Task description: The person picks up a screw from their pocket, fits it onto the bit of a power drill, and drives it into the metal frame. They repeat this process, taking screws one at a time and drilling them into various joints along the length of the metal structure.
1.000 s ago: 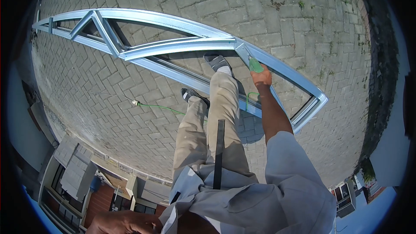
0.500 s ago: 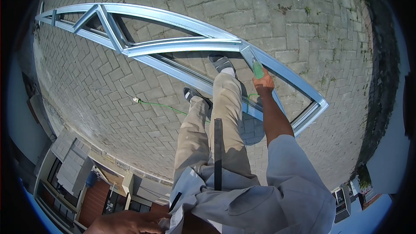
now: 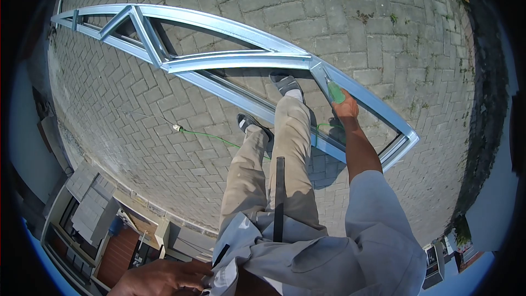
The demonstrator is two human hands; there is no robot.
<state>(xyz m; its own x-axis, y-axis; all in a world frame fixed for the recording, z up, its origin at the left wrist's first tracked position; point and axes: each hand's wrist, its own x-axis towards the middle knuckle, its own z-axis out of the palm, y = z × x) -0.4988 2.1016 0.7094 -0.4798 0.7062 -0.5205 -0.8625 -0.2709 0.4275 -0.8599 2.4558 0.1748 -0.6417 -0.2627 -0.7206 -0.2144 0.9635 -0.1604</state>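
Note:
My right hand (image 3: 346, 108) is closed around a green corded drill (image 3: 335, 92). The drill's tip is at a joint of the silver metal truss (image 3: 219, 20), where a short crosspiece meets the curved outer rail. The truss lies flat on the paving, with slanted braces between its two long rails. My left hand (image 3: 164, 278) is low at my waist, by the edge of my grey shirt (image 3: 312, 263). Its fingers are bent together, and whatever they hold, if anything, is hidden.
A green cord (image 3: 211, 136) runs across the brick paving (image 3: 126, 93) to a white connector (image 3: 177, 128). One of my feet (image 3: 286, 83) stands inside the truss and the other (image 3: 254, 124) just outside its lower rail. Building fronts (image 3: 118, 255) line the lower left.
The view has shifted slightly, so the truss appears a little further right. The drill stays in my right hand near the same joint. My left hand stays at my waist.

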